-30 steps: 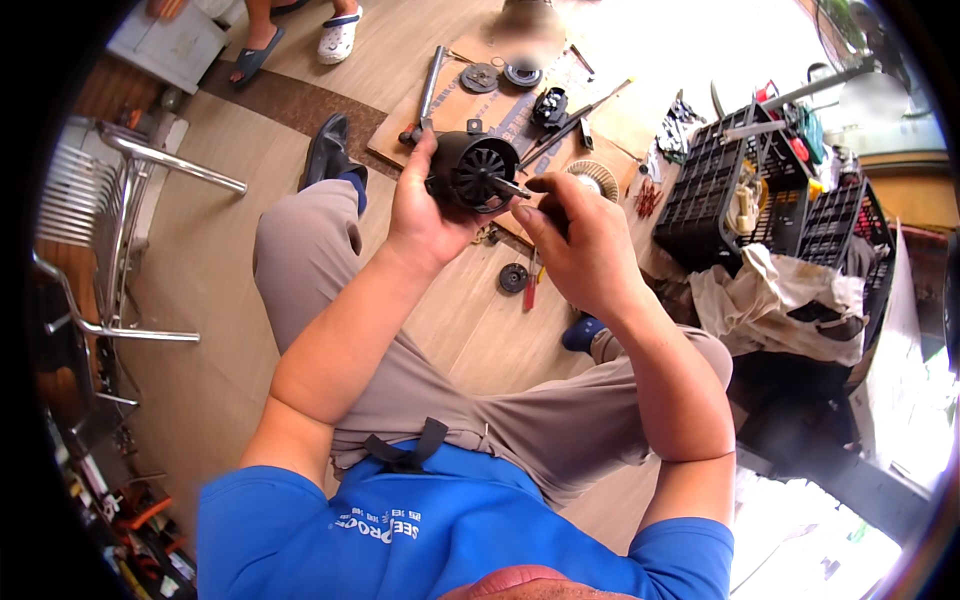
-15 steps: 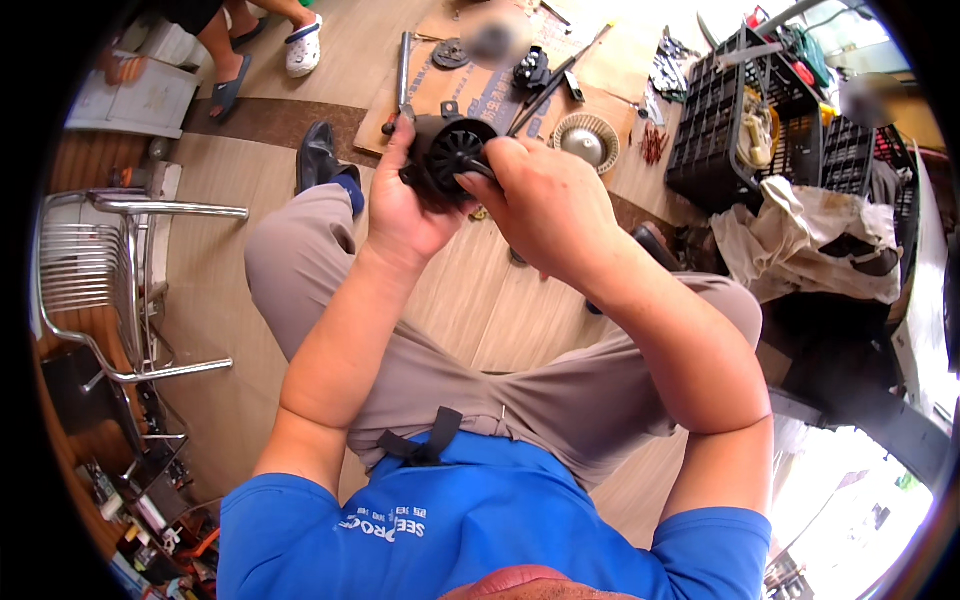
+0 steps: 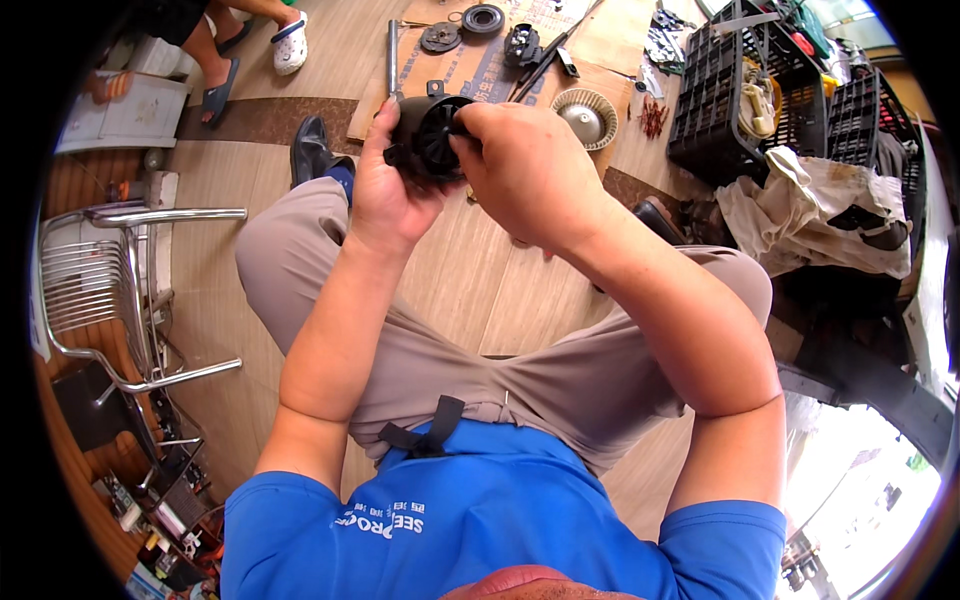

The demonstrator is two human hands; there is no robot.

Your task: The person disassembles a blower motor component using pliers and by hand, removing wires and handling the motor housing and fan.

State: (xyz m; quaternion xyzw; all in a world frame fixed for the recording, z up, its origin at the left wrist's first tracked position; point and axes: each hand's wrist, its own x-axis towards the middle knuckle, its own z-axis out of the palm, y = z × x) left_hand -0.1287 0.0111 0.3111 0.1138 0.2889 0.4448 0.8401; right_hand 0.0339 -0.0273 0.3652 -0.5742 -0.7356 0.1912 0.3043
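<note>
A black motor [image 3: 437, 140], round with radial fins on its open face, is held up above the floor in front of me. My left hand [image 3: 392, 200] wraps its left side and underside, thumb upright along the rim. Curled over the right part of the finned face, my right hand [image 3: 535, 175] has its thumb and fingertips closed on it. Exactly which piece they pinch is hidden by the fingers. A small lug stands out at the top of the housing. Just beyond lies a cream blower wheel [image 3: 584, 119] on a cardboard sheet [image 3: 490, 75].
The cardboard also bears a metal rod [image 3: 393, 60], a black ring [image 3: 482, 19], a dark disc [image 3: 440, 38] and black parts [image 3: 522, 45]. Black crates [image 3: 715, 100] and a soiled cloth [image 3: 810, 215] stand right, a metal chair [image 3: 95, 270] left. Another person's feet [image 3: 290, 45] are at far left.
The motor and both hands have shifted slightly left and up in the picture. The motor's finned face is turned a little, and the right fingers sit higher on it. The whole view has moved slightly.
</note>
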